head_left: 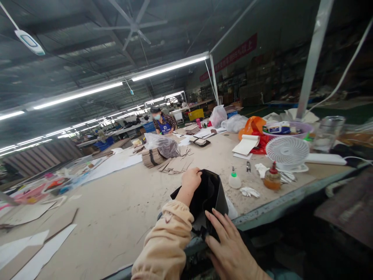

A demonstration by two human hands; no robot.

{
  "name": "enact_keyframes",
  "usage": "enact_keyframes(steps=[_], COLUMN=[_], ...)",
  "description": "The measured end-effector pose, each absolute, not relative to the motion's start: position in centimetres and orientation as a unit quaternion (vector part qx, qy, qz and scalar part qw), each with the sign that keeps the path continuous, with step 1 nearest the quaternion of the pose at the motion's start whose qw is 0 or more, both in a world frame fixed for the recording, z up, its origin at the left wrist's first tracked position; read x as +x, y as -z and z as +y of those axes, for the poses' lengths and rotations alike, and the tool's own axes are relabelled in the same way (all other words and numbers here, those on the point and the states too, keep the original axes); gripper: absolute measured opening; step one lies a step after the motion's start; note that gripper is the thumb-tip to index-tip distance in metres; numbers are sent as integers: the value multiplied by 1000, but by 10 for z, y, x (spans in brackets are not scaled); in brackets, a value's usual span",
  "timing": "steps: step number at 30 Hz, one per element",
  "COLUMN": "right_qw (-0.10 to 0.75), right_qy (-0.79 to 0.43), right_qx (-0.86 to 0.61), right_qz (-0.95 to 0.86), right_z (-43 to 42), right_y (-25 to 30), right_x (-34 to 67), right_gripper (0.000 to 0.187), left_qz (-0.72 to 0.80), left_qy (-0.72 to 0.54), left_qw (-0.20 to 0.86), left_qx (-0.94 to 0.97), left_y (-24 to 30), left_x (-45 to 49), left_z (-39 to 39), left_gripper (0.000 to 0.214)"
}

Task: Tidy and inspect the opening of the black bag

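Observation:
A black folded box-like piece (211, 194) stands at the near edge of the long workbench (122, 202). My left hand (190, 181), in a beige sleeve, is closed over its top rim at the left side. My right hand (230, 245) lies with fingers stretched out against its lower front, near the bench edge. A small white squeeze bottle (234, 179) stands just right of the piece.
Stacks of brown card pieces (167, 160) and a clear bag lie beyond. A white desk fan (287, 152), an amber glue bottle (272, 177), a notepad (246, 146) and a purple basin (287, 130) sit at the right. Another person (162, 121) works at the far end.

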State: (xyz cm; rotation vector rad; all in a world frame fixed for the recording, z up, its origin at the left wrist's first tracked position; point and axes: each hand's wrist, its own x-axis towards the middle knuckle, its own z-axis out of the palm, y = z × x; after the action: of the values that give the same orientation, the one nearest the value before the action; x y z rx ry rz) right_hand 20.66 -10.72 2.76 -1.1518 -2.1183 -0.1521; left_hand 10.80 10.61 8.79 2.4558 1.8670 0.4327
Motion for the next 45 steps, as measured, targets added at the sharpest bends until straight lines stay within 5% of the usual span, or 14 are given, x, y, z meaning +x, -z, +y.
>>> enact_keyframes(steps=[8,18,25,36,38,40,43,45], right_qw=[349,369,359,367,376,384,393,397], right_qy=[94,-68,-162,-264,-285,-305,-333,-351], right_qx=[-509,-535,-527,-461,-460,-457,-451,-449], right_qz=[-781,-757,-753,-763,-752,-742,-729,-720], right_z=[-110,-60,32,66,66,66,68,69], right_y=[-27,-28,-37,-31,-32,-33,-35,-37], right_x=[222,280,310,291,290,289,287,285], right_gripper=[81,79,88,63,55,47,41,39], left_qz=[606,650,691,687,686,692,652,573], left_qy=[-117,-97,-109,-94,-34,4,-51,-105], left_qw=[12,46,220,392,356,207,-28,-50], left_qx=[787,752,680,604,634,691,756,811], left_y=[-92,-115,-118,-108,-119,-131,-143,-141], left_x=[116,62,-5,-37,-40,-40,-29,-13], left_z=[107,107,77,35,32,29,25,27], left_gripper=[28,24,25,26,32,39,39,29])
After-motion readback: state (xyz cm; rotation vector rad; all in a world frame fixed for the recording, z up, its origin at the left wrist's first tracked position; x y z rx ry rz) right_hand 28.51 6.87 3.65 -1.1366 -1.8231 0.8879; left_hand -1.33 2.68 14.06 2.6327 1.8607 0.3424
